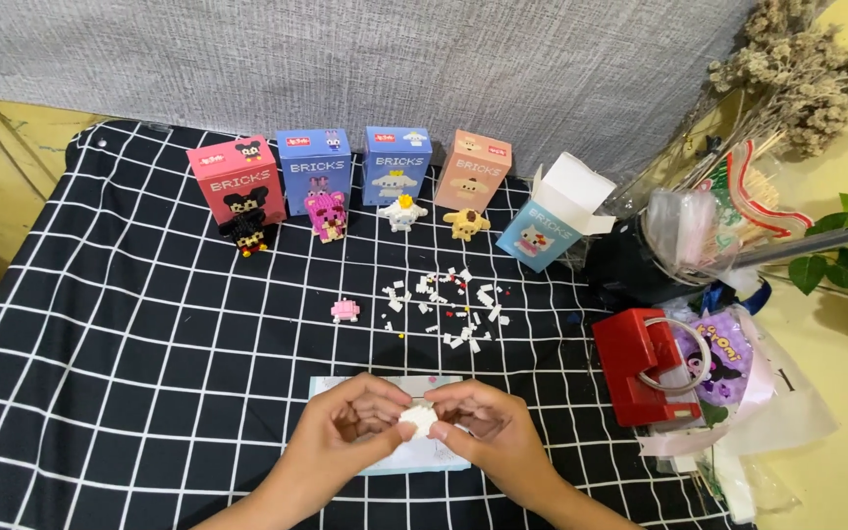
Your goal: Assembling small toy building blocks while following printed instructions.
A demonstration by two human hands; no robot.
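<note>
At the lower centre of the frame, the fingertips of both hands meet around a small white brick assembly. The left hand pinches it from the left with thumb and forefingers curled in, and the right hand grips it from the right in the same way, so both hands are clenched on the piece. The assembly sits just above a pale instruction sheet that lies flat on the black cloth with a white grid.

Just above the hands, in the middle of the frame, loose white bricks lie scattered, with a few tiny red and yellow bits among them. To their left, a small pink brick piece sits alone.

Farther up, four upright boxes stand in a row: a red box, a purple-blue box, a blue box and a peach box. In front of each stands a finished brick figure: a black and red figure, a pink figure, a white figure and a yellow figure. To the right of the row, an opened light-blue box stands tilted with its flap up.

At the right of the frame, a red device rests beside a purple bag, with dried flowers in the upper right corner.
</note>
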